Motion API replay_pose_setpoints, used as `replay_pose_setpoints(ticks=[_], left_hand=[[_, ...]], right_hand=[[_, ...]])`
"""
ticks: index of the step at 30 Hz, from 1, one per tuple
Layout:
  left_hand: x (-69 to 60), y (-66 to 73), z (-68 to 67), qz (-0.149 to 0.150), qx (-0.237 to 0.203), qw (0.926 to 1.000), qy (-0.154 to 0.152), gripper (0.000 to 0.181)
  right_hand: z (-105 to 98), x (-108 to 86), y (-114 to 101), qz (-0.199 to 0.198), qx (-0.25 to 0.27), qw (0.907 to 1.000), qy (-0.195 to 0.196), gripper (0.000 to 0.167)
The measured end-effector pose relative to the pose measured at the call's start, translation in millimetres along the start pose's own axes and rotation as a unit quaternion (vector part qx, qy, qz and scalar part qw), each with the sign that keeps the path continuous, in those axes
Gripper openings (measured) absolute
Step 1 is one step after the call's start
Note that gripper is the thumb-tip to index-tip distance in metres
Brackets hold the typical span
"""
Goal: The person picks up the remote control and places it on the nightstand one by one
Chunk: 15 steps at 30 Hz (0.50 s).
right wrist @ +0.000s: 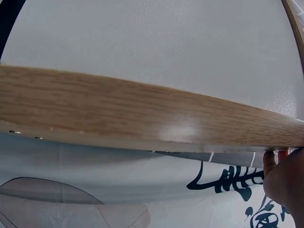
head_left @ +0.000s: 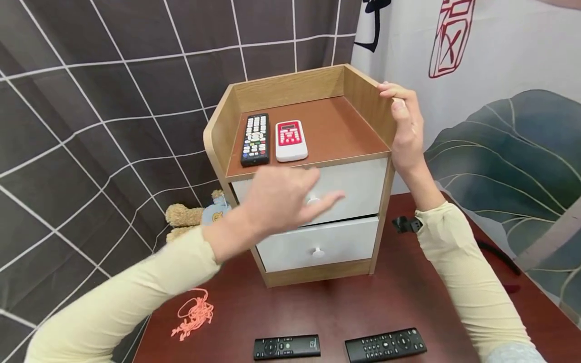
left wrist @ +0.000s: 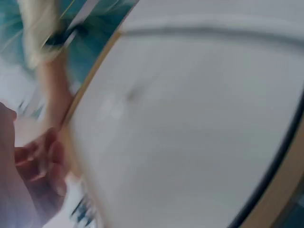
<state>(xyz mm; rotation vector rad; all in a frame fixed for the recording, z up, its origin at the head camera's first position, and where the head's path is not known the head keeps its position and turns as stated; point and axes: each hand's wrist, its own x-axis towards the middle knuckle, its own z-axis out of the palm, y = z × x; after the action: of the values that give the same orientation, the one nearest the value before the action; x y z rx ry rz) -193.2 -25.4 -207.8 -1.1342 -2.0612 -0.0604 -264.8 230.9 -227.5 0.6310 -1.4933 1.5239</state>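
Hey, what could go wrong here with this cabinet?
If the cabinet gets jolted, the black remote and the white remote on top might slide off its front, which has no raised rim.

The right hand touches only one side, so a hard tug on the upper drawer, with the left hand in front of it, could perhaps twist or shift the whole thing.

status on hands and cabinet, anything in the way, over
Left hand before upper drawer, holding nothing; right hand against side of cabinet. Cabinet upright on table. Possibly in the way: two black remotes in front.
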Motion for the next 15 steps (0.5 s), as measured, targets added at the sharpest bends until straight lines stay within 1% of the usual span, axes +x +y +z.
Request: replay_pose_setpoints(ticks=[2,3,5,9,11,14,15], left_hand=[[-16.2,8.0,24.0,0.069,-0.006,0.9969,0.036,0.051],[-24.3,11.1,35.5,0.092,-0.010,0.9947,0.044,0.050],[-39.3,15.5,54.2,0.118,-0.007,0.9918,0.049,0.047],[-62.9,25.4,84.0,0.145,-0.037,0.9881,0.035,0.041],[-72.7,32.7,96.4,0.149,-0.062,0.9865,0.027,0.039],[-89.1,45.8,114.5,0.139,-0.099,0.9852,0.020,0.039],[-95.6,51.0,121.7,0.146,-0.114,0.9823,0.024,0.038]], right_hand=[[0.1,1.2,-0.8,-0.001,-0.002,1.0000,0.003,0.032],[0.6,1.4,-0.7,-0.001,-0.001,1.0000,0.003,0.032],[2.3,1.4,-0.3,-0.001,0.002,1.0000,0.001,0.033],[3.5,1.6,0.8,-0.006,0.009,0.9999,0.001,0.033],[2.1,1.8,1.3,-0.011,0.008,0.9999,0.003,0.033],[-0.3,2.3,2.5,-0.011,0.004,0.9999,0.003,0.033],[-1.0,2.4,2.7,-0.010,0.002,0.9999,0.003,0.033]])
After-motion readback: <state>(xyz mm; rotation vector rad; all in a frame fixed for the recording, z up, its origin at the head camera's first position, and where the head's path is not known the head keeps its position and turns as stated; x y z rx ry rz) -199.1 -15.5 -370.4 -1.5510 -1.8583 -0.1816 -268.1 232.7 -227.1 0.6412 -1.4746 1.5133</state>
